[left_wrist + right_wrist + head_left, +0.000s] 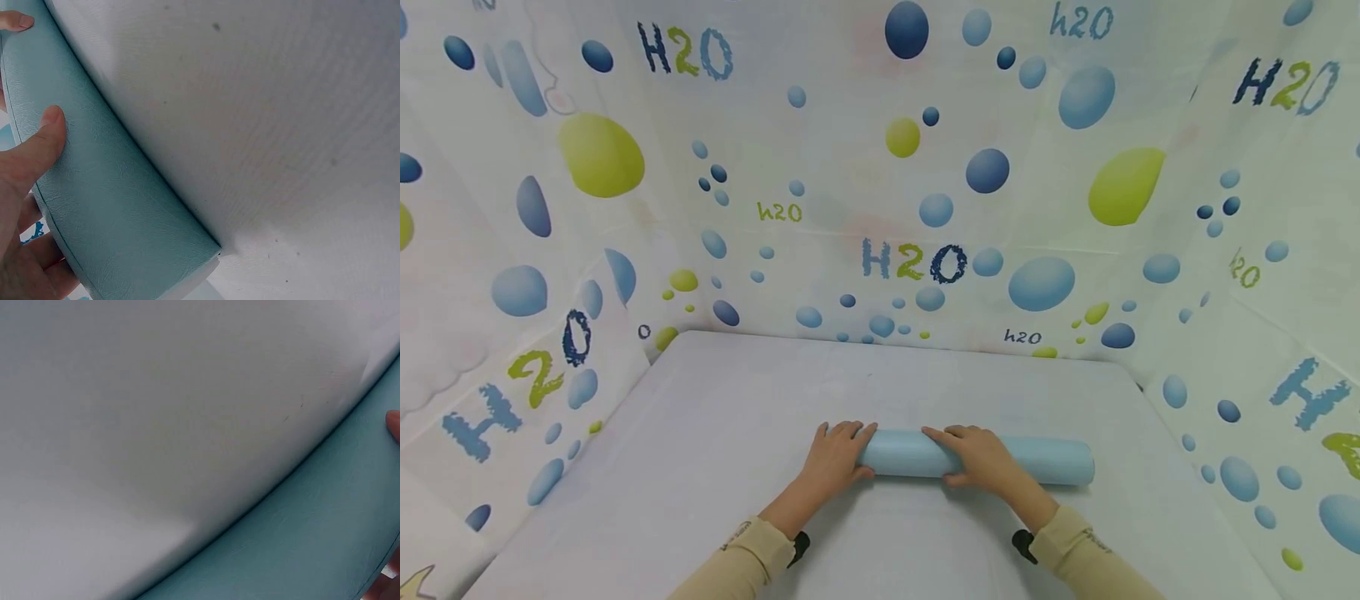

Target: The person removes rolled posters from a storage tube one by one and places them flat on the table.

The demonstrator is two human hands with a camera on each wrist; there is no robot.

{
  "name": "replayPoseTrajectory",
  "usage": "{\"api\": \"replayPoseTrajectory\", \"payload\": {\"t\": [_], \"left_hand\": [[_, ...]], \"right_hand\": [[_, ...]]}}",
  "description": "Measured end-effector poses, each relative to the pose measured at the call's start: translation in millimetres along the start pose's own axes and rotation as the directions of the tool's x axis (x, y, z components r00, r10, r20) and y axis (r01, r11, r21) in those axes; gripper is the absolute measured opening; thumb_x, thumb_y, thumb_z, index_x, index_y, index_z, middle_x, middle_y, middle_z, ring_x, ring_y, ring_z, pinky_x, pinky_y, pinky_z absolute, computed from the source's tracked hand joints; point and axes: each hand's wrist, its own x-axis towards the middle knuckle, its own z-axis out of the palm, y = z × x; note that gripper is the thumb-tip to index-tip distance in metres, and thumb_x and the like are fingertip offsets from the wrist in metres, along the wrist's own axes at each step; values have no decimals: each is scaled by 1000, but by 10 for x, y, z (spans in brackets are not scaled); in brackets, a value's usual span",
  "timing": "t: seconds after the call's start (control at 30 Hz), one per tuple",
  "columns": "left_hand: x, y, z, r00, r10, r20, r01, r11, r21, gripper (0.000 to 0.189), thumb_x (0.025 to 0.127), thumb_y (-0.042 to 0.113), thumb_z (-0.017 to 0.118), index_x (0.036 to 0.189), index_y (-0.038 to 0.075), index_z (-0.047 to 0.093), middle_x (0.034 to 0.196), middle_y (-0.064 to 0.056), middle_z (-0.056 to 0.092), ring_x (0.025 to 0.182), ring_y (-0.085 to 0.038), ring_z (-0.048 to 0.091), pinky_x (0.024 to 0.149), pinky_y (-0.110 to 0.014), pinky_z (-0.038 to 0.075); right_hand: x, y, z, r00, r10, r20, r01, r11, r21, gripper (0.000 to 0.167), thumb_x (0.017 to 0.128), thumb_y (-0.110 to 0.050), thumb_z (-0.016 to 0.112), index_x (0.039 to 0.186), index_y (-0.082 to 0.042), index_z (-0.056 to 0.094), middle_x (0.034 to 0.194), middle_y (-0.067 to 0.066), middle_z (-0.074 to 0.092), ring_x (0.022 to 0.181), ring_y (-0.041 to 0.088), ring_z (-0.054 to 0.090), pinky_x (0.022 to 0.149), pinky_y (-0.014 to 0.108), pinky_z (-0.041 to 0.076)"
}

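Observation:
A light blue rolled mat (910,454) with a creased, leather-like surface lies crosswise on the white table. My left hand (837,458) grips its left end, thumb on the near side and fingers over the far side. Around the middle of the roll, my right hand (979,458) holds it the same way. The left wrist view shows the roll (119,187) between the thumb and fingers of my left hand (28,162). In the right wrist view, only the thumb and a bit of the fingers of my right hand (394,428) show at the edge.
The white table (760,383) stretches out on all sides of the roll. Behind it and at both sides hang white curtains (850,142) printed with blue and green drops and "H2O" lettering. Black wrist bands (1024,546) show beneath the beige sleeves (745,554).

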Motion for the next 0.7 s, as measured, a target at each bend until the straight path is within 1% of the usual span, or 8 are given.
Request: {"api": "replayPoseTrajectory", "payload": {"t": [0.17,0.3,0.47,0.7], "left_hand": [[4,4,4,1000,-5,3,5,1000,8,68,70,41,75,126,11,53,117,-11,57,109,-27,53,88,-54,40],[-1,5,6,1000,-14,8,14,1000,11,68,70,41,75,127,11,53,117,-10,57,109,-27,52,89,-53,39],[-12,2,12,1000,-8,0,8,1000,5,68,69,41,75,126,11,53,117,-11,57,109,-27,53,88,-54,39],[-10,-3,12,1000,-7,5,7,1000,0,69,70,41,74,128,11,52,118,-11,56,110,-27,51,89,-54,38]], "right_hand": [[5,-16,-2,1000,5,-4,-5,1000,-4,77,67,-37,80,134,-19,47,110,9,60,93,27,60,77,44,49],[8,-23,-11,1000,6,9,-6,1000,1,77,67,-37,80,134,-19,47,109,9,60,92,27,60,76,44,49],[14,-30,-27,1000,0,15,0,1000,4,76,68,-36,80,134,-18,46,107,9,60,91,27,60,75,44,49],[25,-36,-45,1000,17,19,-18,999,45,76,66,-33,81,132,-17,49,107,9,62,92,27,60,77,44,49]]}}
